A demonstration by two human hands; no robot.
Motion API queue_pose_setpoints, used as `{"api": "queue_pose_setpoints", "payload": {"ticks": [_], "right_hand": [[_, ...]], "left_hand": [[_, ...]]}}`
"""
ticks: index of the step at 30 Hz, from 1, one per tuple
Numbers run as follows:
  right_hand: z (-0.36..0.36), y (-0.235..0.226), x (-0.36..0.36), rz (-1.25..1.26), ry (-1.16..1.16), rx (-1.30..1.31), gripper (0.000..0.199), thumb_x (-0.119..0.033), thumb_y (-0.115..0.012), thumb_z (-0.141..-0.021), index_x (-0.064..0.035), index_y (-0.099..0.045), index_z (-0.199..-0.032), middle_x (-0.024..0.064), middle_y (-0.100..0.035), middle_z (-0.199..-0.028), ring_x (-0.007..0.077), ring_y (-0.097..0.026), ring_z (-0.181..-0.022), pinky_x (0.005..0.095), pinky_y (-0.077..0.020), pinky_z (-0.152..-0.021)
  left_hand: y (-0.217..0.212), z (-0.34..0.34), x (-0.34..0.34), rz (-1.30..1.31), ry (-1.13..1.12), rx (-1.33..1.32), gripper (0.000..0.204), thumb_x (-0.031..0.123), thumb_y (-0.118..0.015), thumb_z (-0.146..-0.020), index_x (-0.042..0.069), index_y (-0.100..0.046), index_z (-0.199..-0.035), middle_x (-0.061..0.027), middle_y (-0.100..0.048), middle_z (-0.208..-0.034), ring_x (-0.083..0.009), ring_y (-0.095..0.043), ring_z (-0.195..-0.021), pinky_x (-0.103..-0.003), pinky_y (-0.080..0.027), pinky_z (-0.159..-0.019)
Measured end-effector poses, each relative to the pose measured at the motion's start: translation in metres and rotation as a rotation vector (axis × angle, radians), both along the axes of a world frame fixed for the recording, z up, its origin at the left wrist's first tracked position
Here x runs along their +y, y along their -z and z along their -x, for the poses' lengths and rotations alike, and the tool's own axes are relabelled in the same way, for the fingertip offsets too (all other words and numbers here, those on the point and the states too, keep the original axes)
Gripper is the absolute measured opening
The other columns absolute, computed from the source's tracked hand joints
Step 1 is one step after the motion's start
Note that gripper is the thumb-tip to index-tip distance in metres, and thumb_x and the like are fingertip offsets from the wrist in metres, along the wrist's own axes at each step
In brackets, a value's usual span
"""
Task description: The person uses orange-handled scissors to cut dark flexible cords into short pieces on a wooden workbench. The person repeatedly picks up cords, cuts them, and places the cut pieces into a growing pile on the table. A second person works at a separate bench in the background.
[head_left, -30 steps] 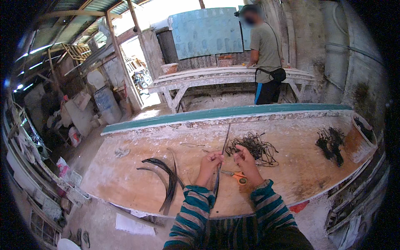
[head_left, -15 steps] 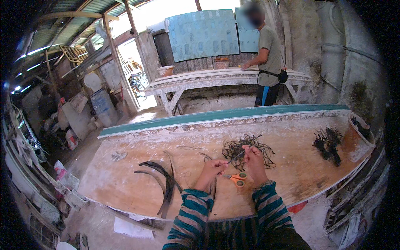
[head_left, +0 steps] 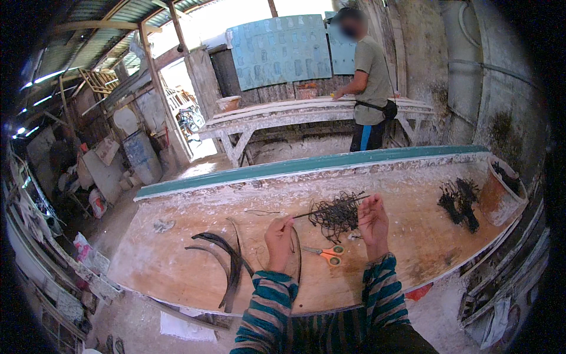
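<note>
My left hand (head_left: 279,239) pinches one end of a thin black strip (head_left: 324,210). The strip runs nearly straight, slanting up to the fingertips of my right hand (head_left: 372,221), which hold its other end with the palm partly showing. Beneath it lies a tangled heap of thin black strips (head_left: 336,221) on the wooden table (head_left: 159,259). Orange-handled scissors (head_left: 331,255) rest between my forearms, blades pointing left. Left of my left hand are several longer, wider curved black strips (head_left: 233,265). A single curved strip (head_left: 299,259) lies just beside that hand.
Black bundles (head_left: 458,203) lie at the right, beside a dusty orange bucket (head_left: 501,197) holding more dark material. A raised green edge (head_left: 318,166) borders the table's far side. Beyond it, another person (head_left: 370,82) stands at a white-dusted bench (head_left: 277,115).
My hands have moved apart, left hand leftward and right hand rightward and up. The black strip between them now shows a longer straight length. The scissors are more exposed.
</note>
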State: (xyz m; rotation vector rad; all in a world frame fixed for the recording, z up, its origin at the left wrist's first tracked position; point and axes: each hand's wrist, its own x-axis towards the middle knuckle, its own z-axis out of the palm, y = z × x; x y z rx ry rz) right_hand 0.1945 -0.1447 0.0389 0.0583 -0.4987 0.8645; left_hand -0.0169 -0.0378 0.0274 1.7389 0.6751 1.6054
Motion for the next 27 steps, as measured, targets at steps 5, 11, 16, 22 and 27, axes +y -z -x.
{"api": "queue_pose_setpoints", "payload": {"ticks": [5,11,16,22,27], "right_hand": [[0.012,-0.005,-0.004,-0.120,-0.256,-0.091,0.030,-0.029,-0.046,-0.092,-0.0034,-0.060,-0.097,0.0138,-0.064,-0.098,0.0272,-0.061,-0.093,0.0395,-0.0472,-0.087],[0.011,0.011,0.000,-0.041,-0.244,-0.100,0.023,-0.022,-0.050,-0.089,-0.0034,-0.060,-0.099,0.0124,-0.064,-0.095,0.0260,-0.061,-0.091,0.0394,-0.0479,-0.085],[0.011,0.010,0.003,-0.037,-0.163,-0.118,0.017,-0.012,-0.052,-0.088,-0.0067,-0.060,-0.102,0.0071,-0.063,-0.097,0.0211,-0.061,-0.093,0.0364,-0.0491,-0.085],[0.008,0.005,-0.001,-0.064,-0.127,-0.075,0.017,-0.009,-0.051,-0.088,-0.0081,-0.059,-0.103,0.0045,-0.062,-0.096,0.0186,-0.060,-0.092,0.0349,-0.0496,-0.085],[0.009,0.004,-0.002,-0.010,-0.134,-0.165,0.017,-0.008,-0.057,-0.084,-0.0052,-0.058,-0.101,0.0078,-0.061,-0.096,0.0202,-0.059,-0.090,0.0332,-0.0490,-0.083]], "left_hand": [[-0.007,0.012,0.006,-0.083,-0.172,0.019,0.013,0.005,-0.060,-0.082,-0.001,-0.065,-0.092,-0.0091,-0.061,-0.081,-0.0175,-0.058,-0.077,-0.027,-0.045,-0.071],[-0.005,0.012,0.009,-0.016,-0.129,-0.054,0.013,0.006,-0.060,-0.082,-0.001,-0.066,-0.092,-0.0097,-0.061,-0.083,-0.0175,-0.058,-0.079,-0.026,-0.044,-0.073],[0.006,0.013,0.019,-0.018,-0.116,-0.018,0.014,0.007,-0.060,-0.083,-0.001,-0.066,-0.093,-0.0108,-0.062,-0.085,-0.0190,-0.058,-0.081,-0.027,-0.045,-0.074],[0.017,0.018,0.031,-0.060,-0.158,0.089,0.013,0.009,-0.060,-0.082,0.000,-0.066,-0.090,-0.0110,-0.062,-0.084,-0.0207,-0.058,-0.080,-0.028,-0.045,-0.072],[0.024,0.017,0.031,-0.017,-0.241,0.348,0.013,0.011,-0.060,-0.082,0.001,-0.066,-0.087,-0.0092,-0.062,-0.081,-0.0174,-0.057,-0.076,-0.026,-0.043,-0.067]]}}
